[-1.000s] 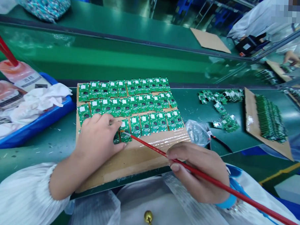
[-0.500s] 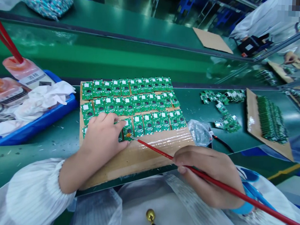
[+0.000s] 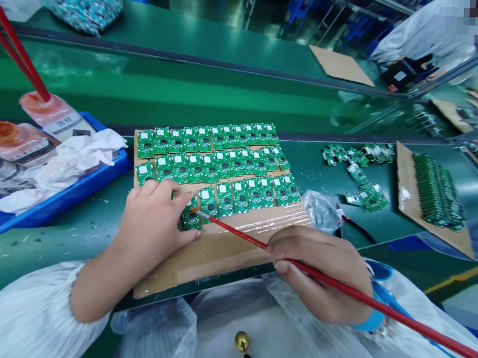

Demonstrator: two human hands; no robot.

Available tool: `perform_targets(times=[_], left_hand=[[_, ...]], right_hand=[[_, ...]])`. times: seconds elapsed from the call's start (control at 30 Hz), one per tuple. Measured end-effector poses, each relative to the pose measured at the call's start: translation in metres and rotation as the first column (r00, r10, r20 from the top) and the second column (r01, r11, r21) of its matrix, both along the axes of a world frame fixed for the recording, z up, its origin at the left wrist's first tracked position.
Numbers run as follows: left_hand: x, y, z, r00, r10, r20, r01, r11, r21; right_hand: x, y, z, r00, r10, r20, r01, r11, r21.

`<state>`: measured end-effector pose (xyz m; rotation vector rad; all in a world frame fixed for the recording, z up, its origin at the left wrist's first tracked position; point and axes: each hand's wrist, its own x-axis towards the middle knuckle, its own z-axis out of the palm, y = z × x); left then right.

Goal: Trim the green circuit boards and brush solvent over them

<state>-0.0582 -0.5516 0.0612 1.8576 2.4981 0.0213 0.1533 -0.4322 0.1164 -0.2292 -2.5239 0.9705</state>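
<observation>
left hand (image 3: 154, 220) lies flat and open, fingertips pinning a small green circuit board (image 3: 191, 219) to the brown cardboard sheet (image 3: 228, 248); right hand (image 3: 322, 272) pinches a long thin red brush (image 3: 236, 233), tip touching that board. Rows of matching green boards (image 3: 218, 158) sit just behind, blue plastic tray (image 3: 80, 189) further left

An electronics factory line. Rows of small green boards (image 3: 219, 162) lie on cardboard (image 3: 228, 247) under and beyond the left hand (image 3: 154, 220), and the right hand (image 3: 324, 275) holds a red brush (image 3: 236, 233) to them. The green counter (image 3: 82, 225) meets a long belt (image 3: 167, 91) beyond. Right of the right hand lie more boards in a heap (image 3: 358, 171) and a stack (image 3: 438, 190); far beyond, a person (image 3: 419, 34) in a white coat.
</observation>
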Motion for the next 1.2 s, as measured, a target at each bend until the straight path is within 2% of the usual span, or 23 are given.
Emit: perform_targets(times=[0.23,0.4,0.53,0.77,1.0,1.2], left_hand=[[0.000,-0.003,-0.008,1.000,-0.001,0.011,0.001,1.000,0.027],[0.000,-0.005,-0.011,1.000,-0.010,0.014,0.010,0.999,0.049],[0.000,-0.004,-0.011,1.000,-0.008,0.007,0.008,0.998,0.062],[0.002,-0.005,-0.010,1.000,-0.016,0.001,0.016,0.996,0.083],[-0.007,-0.027,0.000,0.998,0.064,-0.027,-0.060,0.990,0.126],[-0.016,-0.045,-0.011,0.991,0.132,-0.018,-0.130,0.989,0.074]], right_hand=[[-0.006,-0.009,-0.009,0.999,0.026,0.048,-0.025,1.000,-0.010],[-0.001,-0.012,-0.003,0.990,0.100,0.101,-0.099,0.995,-0.009],[0.003,-0.010,0.003,0.991,0.087,0.105,-0.091,0.995,0.032],[0.007,-0.004,0.009,0.999,-0.016,0.041,0.015,1.000,0.024],[0.007,-0.011,-0.011,0.984,-0.174,-0.037,0.169,0.979,-0.114],[-0.013,-0.025,-0.016,0.982,-0.187,-0.027,0.181,0.974,-0.139]])
